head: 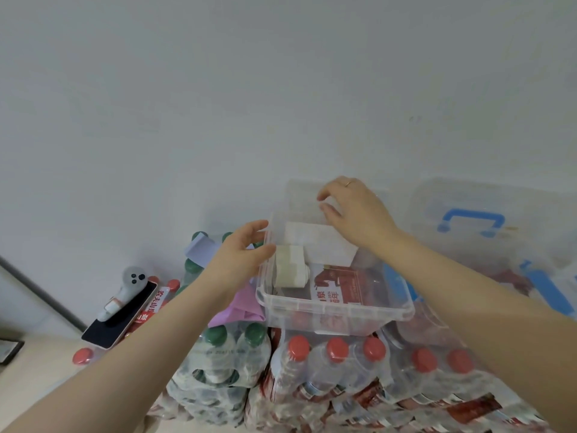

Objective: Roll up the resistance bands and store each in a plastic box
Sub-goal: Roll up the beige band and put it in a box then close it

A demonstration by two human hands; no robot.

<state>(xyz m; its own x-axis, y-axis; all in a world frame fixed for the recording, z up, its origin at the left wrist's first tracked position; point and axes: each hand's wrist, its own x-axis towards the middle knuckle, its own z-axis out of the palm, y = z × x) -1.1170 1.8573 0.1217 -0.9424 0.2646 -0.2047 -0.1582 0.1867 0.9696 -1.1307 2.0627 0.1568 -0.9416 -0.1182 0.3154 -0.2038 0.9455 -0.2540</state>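
Note:
A clear plastic box (340, 320) stands on packs of water bottles. Inside it lie a pale green rolled band (290, 270) at the left and a white rolled band (321, 245) behind it. My left hand (240, 257) grips the box's left wall, thumb inside and fingers outside. My right hand (352, 214) is over the back of the box, its fingertips pinching the edge of the raised clear lid (299, 195). A purple band (237, 310) lies loose to the left of the box, partly under my left wrist. A pale lilac band (201, 250) lies behind it.
A second clear box with a blue handle (471, 223) stands closed at the right. Shrink-wrapped packs of red-capped bottles (337, 370) and green-capped bottles (224, 364) fill the foreground. A phone with a grey device (121, 310) rests at the left. A white wall is close behind.

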